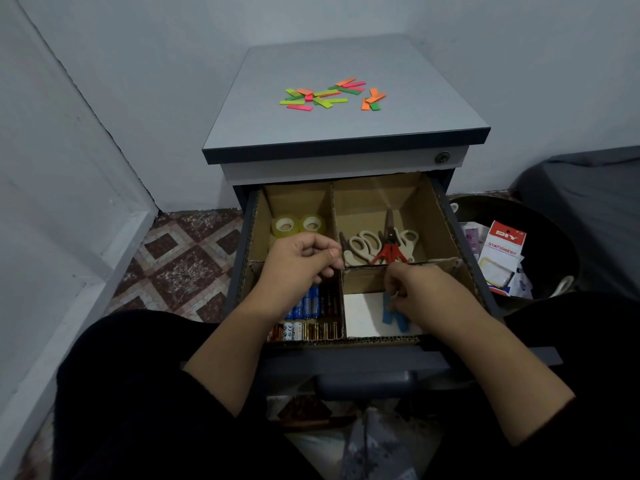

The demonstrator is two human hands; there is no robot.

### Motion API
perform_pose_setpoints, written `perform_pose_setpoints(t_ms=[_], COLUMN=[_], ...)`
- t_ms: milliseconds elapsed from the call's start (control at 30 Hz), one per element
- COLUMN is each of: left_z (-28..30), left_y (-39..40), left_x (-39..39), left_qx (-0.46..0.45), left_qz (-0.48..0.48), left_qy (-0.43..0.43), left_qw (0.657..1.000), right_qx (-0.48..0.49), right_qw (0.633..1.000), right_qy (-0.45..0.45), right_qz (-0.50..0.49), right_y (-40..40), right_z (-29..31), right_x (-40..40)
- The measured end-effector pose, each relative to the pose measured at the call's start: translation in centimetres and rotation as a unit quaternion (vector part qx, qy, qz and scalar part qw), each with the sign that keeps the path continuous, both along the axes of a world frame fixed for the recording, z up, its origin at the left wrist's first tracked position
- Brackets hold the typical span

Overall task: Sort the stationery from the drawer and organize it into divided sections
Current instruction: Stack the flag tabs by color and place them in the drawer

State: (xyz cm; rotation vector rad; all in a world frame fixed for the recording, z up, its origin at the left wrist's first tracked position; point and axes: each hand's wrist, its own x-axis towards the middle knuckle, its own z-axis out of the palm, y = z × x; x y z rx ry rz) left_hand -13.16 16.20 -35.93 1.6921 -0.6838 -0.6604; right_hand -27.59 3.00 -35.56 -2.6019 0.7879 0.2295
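The open drawer [346, 356] holds a cardboard divider [335, 216] with four sections. Two clear tape rolls [298, 224] lie at the back left, several scissors [379, 244] at the back right, batteries [311, 317] at the front left, and blue strips [393, 315] on white paper at the front right. My left hand [301, 263] hovers over the batteries with curled fingers; whether it holds anything is unclear. My right hand [419, 294] is down in the front right section, its fingers pinching something small by the blue strips. Several neon sticky strips [329, 95] lie scattered on the cabinet top [263, 119].
A dark bin [540, 216] at the right of the cabinet holds stationery packaging [504, 252]. A white wall stands close on the left above patterned floor tiles [180, 258]. My knees in dark cloth flank the drawer front.
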Motion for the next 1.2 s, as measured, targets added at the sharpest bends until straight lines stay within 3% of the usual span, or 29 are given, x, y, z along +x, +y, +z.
perform_pose_setpoints(t_ms=[100, 200, 300, 367, 500, 600, 767, 933, 1033, 1200], left_z=[0.0, -0.4, -0.9, -0.7, -0.8, -0.9, -0.8, -0.8, -0.9, -0.7], left_y=[-0.1, -0.1, -0.2, -0.3, -0.4, -0.4, -0.3, -0.4, -0.4, -0.3], left_x=[-0.1, -0.7, -1.7, -2.0, -1.7, -1.7, -1.9, -1.9, -1.7, -1.2], left_qx=[-0.002, 0.038, 0.118, 0.138, 0.134, 0.136, 0.143, 0.146, 0.136, 0.073], left_qz=[-0.004, -0.072, -0.200, -0.223, -0.206, -0.210, -0.206, -0.209, -0.206, -0.148], left_qy=[-0.013, -0.144, -0.366, -0.433, -0.411, -0.413, -0.418, -0.415, -0.399, -0.334], left_qw=[1.000, 0.986, 0.901, 0.862, 0.878, 0.876, 0.873, 0.873, 0.883, 0.928], right_qx=[0.016, 0.046, 0.078, 0.089, 0.046, 0.014, 0.023, -0.024, 0.005, 0.060], right_qw=[1.000, 0.998, 0.996, 0.992, 0.999, 0.998, 0.980, 0.985, 0.990, 0.995], right_qy=[0.011, -0.004, 0.033, 0.080, 0.016, 0.052, 0.193, 0.164, 0.137, 0.072], right_qz=[-0.011, -0.031, -0.035, -0.026, -0.008, 0.015, 0.029, 0.048, 0.024, -0.029], right_y=[0.0, 0.0, 0.0, -0.2, -0.5, -0.7, -0.9, -0.8, -1.0, -1.1], right_z=[0.3, 0.4, 1.1, 1.3, 0.0, -0.6, -0.1, -0.2, 0.1, 0.7], right_x=[0.3, 0.2, 0.6, 0.6, -0.5, -0.3, 1.4, 0.3, 0.1, 0.3])
